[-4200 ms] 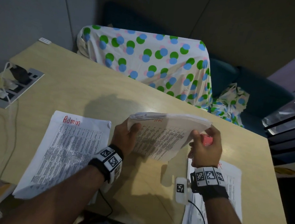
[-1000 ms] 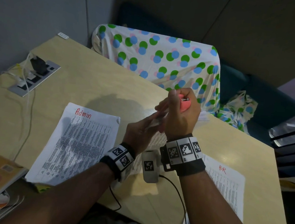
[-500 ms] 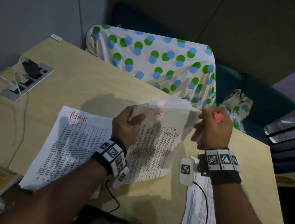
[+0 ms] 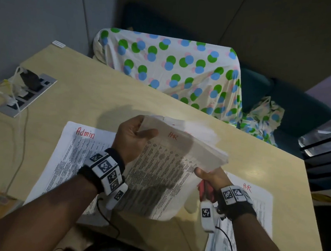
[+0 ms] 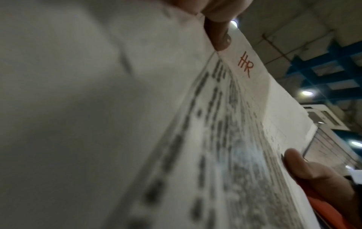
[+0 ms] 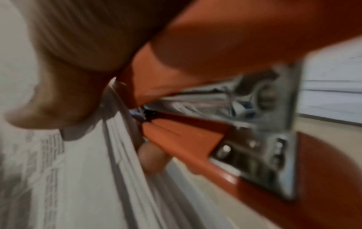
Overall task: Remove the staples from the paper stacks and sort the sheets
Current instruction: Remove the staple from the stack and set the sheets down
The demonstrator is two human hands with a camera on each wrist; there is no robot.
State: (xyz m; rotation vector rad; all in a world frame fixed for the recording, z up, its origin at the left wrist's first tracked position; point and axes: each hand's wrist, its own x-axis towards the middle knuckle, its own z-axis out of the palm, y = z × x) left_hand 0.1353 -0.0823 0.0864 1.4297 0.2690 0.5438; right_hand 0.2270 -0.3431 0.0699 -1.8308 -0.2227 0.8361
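Head view: left hand (image 4: 133,136), right hand (image 4: 211,177) grip HR stack (image 4: 167,165) edges above table (image 4: 103,92).

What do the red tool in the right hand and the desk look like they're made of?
Red tool: smooth orange-red body, probably plastic, over shiny stamped metal, seemingly riveted. Desk: pale wood-look surface, probably laminate; soft sheen, no visible grain.

A light wooden table (image 4: 107,92) stands by a grey wall (image 4: 36,14). Behind it, a dotted cloth (image 4: 172,66) covers a chair beside a dark blue seat (image 4: 294,108).
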